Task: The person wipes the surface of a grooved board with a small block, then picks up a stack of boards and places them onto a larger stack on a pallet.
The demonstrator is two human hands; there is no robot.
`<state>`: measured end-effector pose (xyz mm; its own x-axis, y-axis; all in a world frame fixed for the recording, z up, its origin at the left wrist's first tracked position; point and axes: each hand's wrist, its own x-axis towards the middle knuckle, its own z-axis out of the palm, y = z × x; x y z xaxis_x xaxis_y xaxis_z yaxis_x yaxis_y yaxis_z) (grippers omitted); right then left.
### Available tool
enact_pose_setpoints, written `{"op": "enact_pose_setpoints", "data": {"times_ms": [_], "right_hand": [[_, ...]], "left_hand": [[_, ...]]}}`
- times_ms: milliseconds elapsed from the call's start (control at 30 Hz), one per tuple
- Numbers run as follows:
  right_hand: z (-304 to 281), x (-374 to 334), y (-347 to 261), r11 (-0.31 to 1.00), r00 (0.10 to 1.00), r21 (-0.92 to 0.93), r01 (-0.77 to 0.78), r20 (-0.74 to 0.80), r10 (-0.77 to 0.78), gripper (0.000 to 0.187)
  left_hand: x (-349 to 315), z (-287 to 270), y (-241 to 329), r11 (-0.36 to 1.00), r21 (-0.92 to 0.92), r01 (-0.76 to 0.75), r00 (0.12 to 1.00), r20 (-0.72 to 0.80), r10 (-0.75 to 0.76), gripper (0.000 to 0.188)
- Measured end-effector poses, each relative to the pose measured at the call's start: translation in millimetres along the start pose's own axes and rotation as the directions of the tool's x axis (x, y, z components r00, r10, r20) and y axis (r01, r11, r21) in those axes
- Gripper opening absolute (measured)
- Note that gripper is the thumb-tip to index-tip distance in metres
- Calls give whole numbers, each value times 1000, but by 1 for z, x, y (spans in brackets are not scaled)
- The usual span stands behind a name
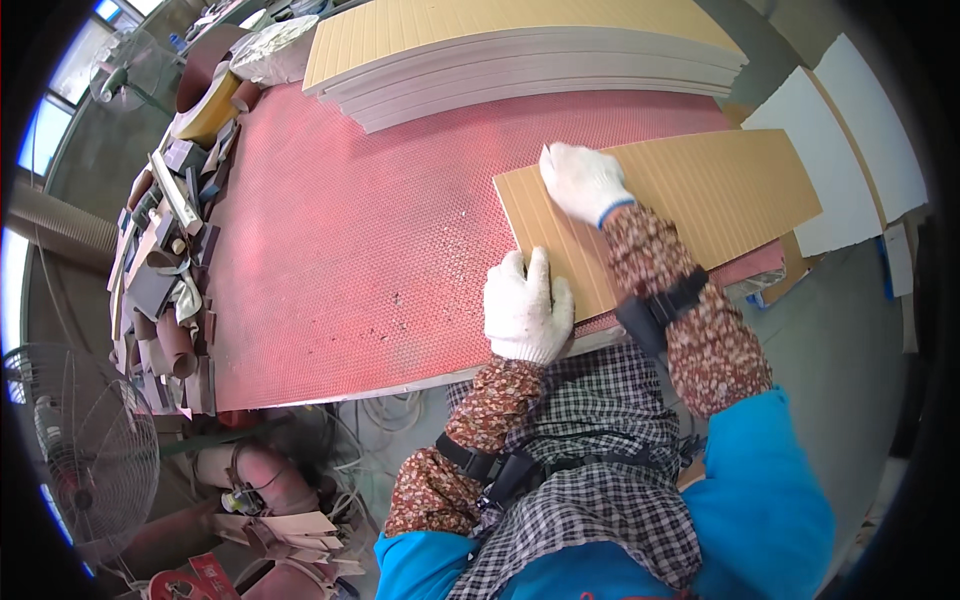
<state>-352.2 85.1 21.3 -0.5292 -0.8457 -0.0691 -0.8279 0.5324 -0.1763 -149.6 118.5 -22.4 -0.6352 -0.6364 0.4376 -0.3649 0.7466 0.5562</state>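
Checked apron [610,500] and bright blue sleeves [765,475] come first, and past them someone works at a red counter [350,240] with a mesh-like top. One tan grooved panel [715,190] lies flat at its near right side. The gloved left hand [527,308] rests at the panel's near left corner, fingers slightly apart; I can't tell if its grip pinches the edge. The gloved right hand [583,184] is curled low over the far left corner, and I can't tell whether that grip holds anything. As I judge it, this one panel is in hand and not finished with; a thick stack [545,65] sits at the far side, whether done or waiting, nothing shows
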Motion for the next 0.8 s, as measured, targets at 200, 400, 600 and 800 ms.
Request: {"op": "enact_pose_setpoints", "data": {"times_ms": [200,400,600,800], "right_hand": [[4,60,3,953,971,-208,221,142,-194,29],[-18,12,-12,990,992,-105,91,101,-80,34],[4,-77,5,993,998,-117,5,68,3,37],[18,-181,10,982,984,-128,142,-89,-154,28]], "left_hand": [[1,0,-1,1000,-1,4,1000,-26,-4,44],[3,-5,-2,1000,-8,30,999,15,-30,41],[5,-2,-1,999,-37,24,999,30,-23,40],[1,0,-7,1000,-18,19,998,-61,-20,37]]}}
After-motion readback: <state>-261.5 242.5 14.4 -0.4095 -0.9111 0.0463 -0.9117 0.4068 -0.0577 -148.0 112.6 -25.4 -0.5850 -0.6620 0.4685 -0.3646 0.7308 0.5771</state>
